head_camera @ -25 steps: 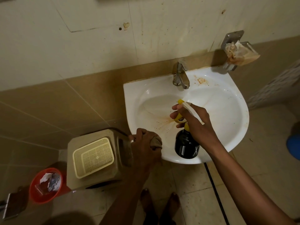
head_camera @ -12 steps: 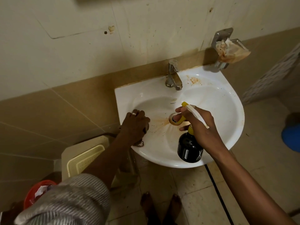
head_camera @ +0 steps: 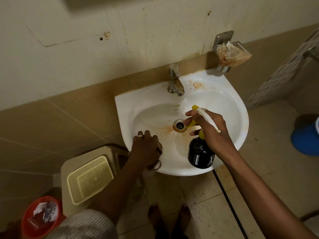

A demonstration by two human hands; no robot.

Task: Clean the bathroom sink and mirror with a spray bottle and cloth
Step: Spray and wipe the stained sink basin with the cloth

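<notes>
A white wall-hung sink has orange-brown stains fanning out from its drain and a rusty patch by the tap. My right hand holds a black spray bottle with a yellow and white trigger head over the basin, nozzle pointing towards the far side. My left hand presses a brownish cloth against the sink's front-left rim; most of the cloth is hidden under the hand. The mirror is out of view.
A metal soap holder with a stained wrapper hangs on the wall, right of the tap. A beige stool stands left of the sink, a red bin beside it. A blue bucket sits at the right. My bare feet stand below.
My left hand moved with the cloth from the stool's edge up onto the sink's front-left rim. My right hand kept the bottle over the basin, and the drain is uncovered now.
</notes>
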